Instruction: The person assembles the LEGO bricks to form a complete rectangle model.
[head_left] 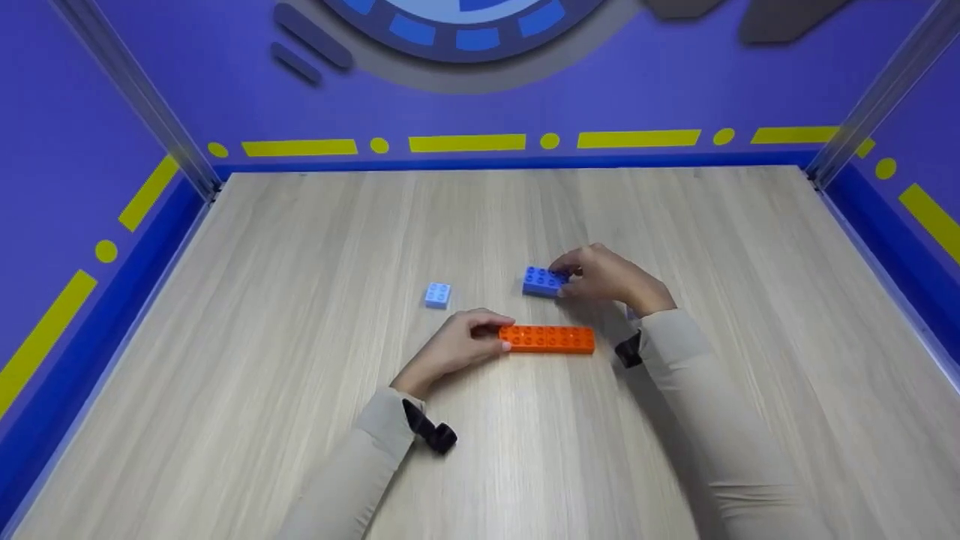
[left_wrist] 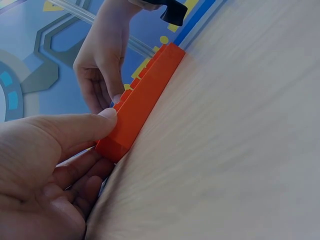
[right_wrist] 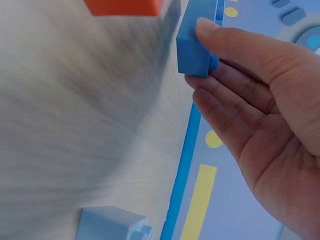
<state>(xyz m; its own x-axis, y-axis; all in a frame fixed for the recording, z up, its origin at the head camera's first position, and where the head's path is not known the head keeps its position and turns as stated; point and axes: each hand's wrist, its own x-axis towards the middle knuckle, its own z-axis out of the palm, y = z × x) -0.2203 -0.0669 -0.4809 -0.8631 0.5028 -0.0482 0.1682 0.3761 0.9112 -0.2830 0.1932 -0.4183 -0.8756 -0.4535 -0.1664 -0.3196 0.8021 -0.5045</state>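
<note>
My left hand (head_left: 465, 341) pinches the left end of a long orange toy building brick (head_left: 553, 340), studs up, with the thumb (left_wrist: 107, 120) on its near side. Just behind that brick, my right hand (head_left: 604, 277) grips the right end of a blue building brick (head_left: 536, 283). In the right wrist view, the thumb lies on one side of this blue brick (right_wrist: 192, 50) and the fingers are on the other. The blue brick's right end is covered by the hand in the head view. Orange and blue bricks are apart.
A small light blue brick (head_left: 437, 295) stands on the wood-grain table (head_left: 315, 300), left of the blue brick. Another light blue brick (right_wrist: 107, 223) lies near my right wrist, mostly hidden in the head view. Purple panels (head_left: 480, 112) enclose the table's back and sides.
</note>
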